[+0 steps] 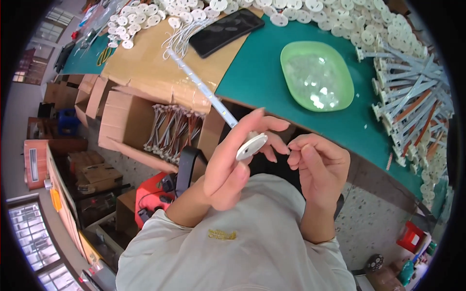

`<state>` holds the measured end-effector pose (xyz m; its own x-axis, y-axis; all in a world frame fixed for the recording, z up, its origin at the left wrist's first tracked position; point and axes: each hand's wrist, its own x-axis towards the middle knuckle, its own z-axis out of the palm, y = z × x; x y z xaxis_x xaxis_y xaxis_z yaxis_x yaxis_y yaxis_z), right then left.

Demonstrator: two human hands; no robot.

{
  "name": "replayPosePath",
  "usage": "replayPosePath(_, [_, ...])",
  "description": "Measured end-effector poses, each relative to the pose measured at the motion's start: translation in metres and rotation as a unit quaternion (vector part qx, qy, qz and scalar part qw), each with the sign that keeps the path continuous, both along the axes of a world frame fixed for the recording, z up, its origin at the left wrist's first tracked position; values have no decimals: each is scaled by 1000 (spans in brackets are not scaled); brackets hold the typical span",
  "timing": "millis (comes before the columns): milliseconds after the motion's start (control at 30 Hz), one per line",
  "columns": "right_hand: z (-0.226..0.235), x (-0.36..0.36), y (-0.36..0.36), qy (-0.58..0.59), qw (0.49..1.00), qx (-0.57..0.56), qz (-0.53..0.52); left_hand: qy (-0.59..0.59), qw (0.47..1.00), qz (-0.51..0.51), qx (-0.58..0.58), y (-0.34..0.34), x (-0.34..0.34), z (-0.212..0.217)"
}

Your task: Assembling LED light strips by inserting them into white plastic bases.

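Left hand (pixel 221 172): half-curled, holding LED strip (pixel 204 90) and white disc (pixel 251 147), below-left of green bowl (pixel 310 48)
Right hand (pixel 321 167): fingertips pinched, contents unclear
Progress: this piece seems unfinished; banded strips (pixel 412 102) heap right of bowl

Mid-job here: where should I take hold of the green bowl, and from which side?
I'd pinch the green bowl by its right rim, coming down from the near right with the right hand. The raised wall shows bare there, with a gap before the strip pile. Probably best kept level: it's open-topped and holds loose clear pieces.
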<state>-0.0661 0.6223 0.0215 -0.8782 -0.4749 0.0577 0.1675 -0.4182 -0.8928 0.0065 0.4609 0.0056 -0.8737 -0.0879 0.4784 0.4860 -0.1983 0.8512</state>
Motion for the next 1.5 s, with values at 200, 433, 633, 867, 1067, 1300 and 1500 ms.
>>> replayPosePath(200, [8, 28, 15, 170, 985, 12, 24, -45, 997, -18, -53, 4, 51, 19])
replayPosePath(433, [7, 47, 10, 405, 914, 33, -27, -36, 995, -96, -14, 16, 63, 15])
replayPosePath(633, [4, 51, 7, 433, 898, 40, -73, 72, 993, -83, -49, 11, 52, -6])
replayPosePath(867, [-1, 52, 5, 478, 867, 104, -94, 32, 999, -29, -17, 12, 51, -14])
replayPosePath(1067, [-4, 46, 7, 471, 872, 127, -45, 29, 999, -26, -29, 6, 47, -18])
replayPosePath(1300, [-17, 43, 4, 441, 889, 99, -73, 37, 999, -16, -31, 9, 44, -24])
replayPosePath(1500, [-23, 43, 4, 452, 882, 103, -82, 26, 999, -1, -30, 15, 44, -27])
